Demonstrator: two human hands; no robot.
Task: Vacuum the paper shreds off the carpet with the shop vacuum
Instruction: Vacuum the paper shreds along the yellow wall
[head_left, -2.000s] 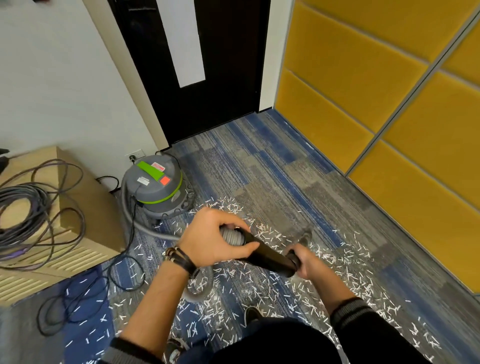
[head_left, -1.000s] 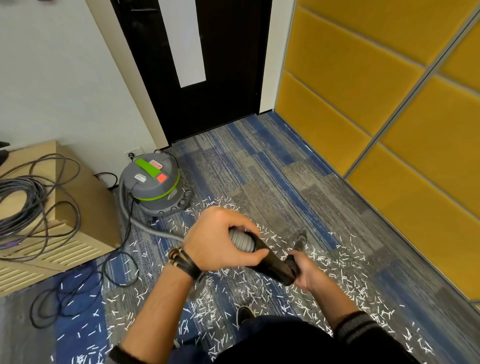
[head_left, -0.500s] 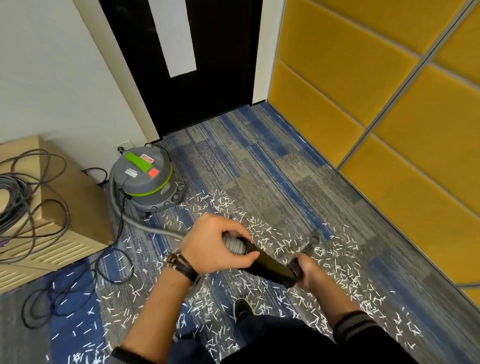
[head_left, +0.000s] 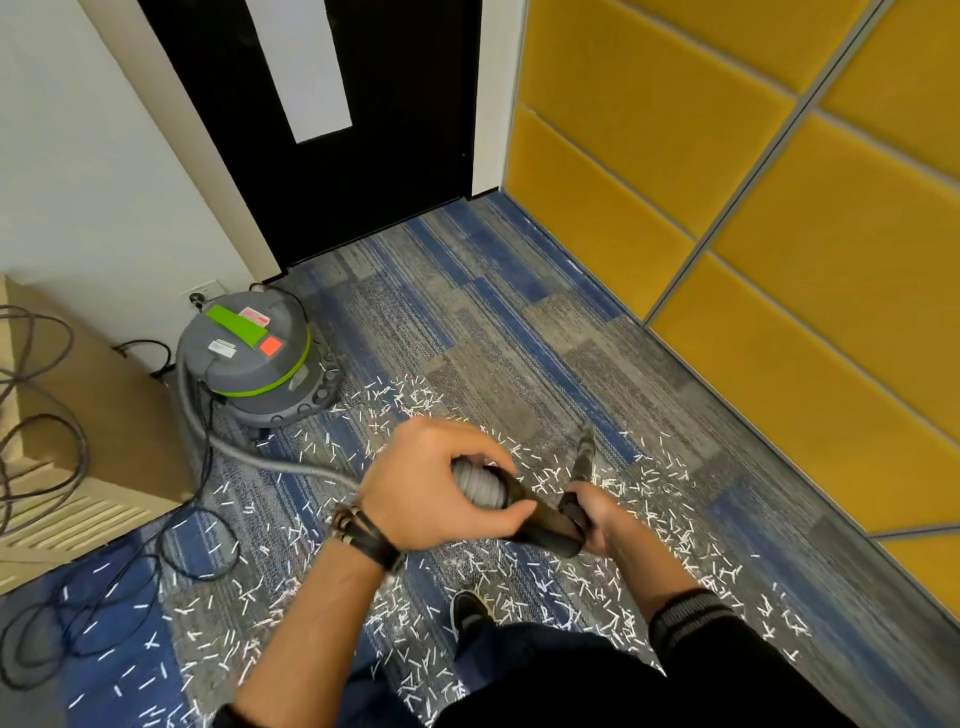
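Note:
A grey shop vacuum (head_left: 252, 353) with a green band stands by the wall at the left. Its grey ribbed hose (head_left: 260, 457) runs across the carpet to my hands. My left hand (head_left: 436, 483) grips the grey hose cuff (head_left: 480, 486) where it joins the black wand (head_left: 545, 522). My right hand (head_left: 592, 514) grips the wand lower down. The black nozzle tip (head_left: 586, 452) points at the carpet ahead of my hands. White paper shreds (head_left: 561, 577) lie scattered over the blue and grey carpet around my feet.
A black door (head_left: 332, 130) is ahead and yellow padded wall panels (head_left: 779, 260) run along the right. A wooden box (head_left: 78, 441) with coiled cables stands at the left. Loose black cables (head_left: 104, 597) loop on the floor. My shoe (head_left: 467, 610) shows below my hands.
My view has drifted right, so the vacuum and box sit further left. Both hands keep their hold on the wand, and the nozzle tip has swung slightly right over the shreds.

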